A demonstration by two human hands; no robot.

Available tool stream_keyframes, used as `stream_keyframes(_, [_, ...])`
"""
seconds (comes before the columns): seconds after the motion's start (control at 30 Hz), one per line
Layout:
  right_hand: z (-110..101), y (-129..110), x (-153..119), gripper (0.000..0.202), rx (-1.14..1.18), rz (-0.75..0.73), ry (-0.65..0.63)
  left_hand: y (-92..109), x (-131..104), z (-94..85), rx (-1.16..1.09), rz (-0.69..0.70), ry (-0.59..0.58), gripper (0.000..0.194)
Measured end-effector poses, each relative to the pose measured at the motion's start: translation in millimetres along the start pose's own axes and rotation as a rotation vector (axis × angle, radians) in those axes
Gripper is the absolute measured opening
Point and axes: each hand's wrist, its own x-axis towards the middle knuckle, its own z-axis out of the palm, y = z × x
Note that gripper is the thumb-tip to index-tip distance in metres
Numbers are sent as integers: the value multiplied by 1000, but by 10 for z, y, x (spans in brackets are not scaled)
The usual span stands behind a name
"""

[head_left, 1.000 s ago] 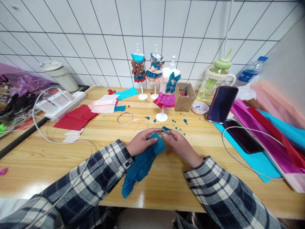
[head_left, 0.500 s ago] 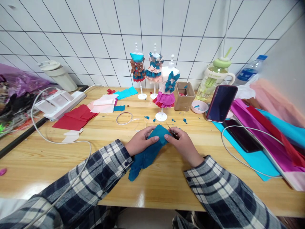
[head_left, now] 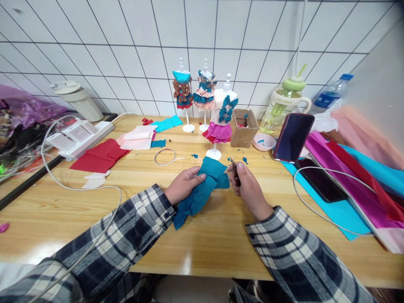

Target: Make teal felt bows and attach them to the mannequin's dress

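Note:
A piece of teal crepe paper hangs over the table, pinched between the thumb and fingers of my left hand. Its lower end droops toward my left sleeve. Just right of the paper, my right hand is closed around small dark scissors, whose tips point up and away from me. Beyond my hands stands a small white dress form with teal bows and a magenta ruffled skirt. Two more dressed forms are behind it.
Teal scraps and a wire ring lie beyond my hands. Red paper and a power strip are left. A cardboard box, pink bowl, upright phone and coloured sheets are right.
My right hand has let go of the teal paper's edge and moved slightly right, turning the scissors upward. The paper has opened out at its right edge, still in my left hand.

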Motion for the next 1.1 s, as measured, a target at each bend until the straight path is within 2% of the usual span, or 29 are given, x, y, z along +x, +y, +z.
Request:
stream_keyframes(0.07, [15,2,-18,50,-28,8,-83,-3,10,-1,-22,26,11,39])
stream_keyframes(0.2, [65,39,-40,55,-266,-4,-202,-18,10,-4,-60,38,10,39])
stream_keyframes(0.43, [80,58,-43,55,-449,-26,-201,-31,-7,9,-82,59,-43,38])
stream_keyframes(0.73, [136,110,-45,48,-392,-47,-231,-21,-24,38,27,20,-44,41])
stream_keyframes(1.1, [141,74,-35,41,-353,-66,-263,-38,-16,21,69,106,-96,37])
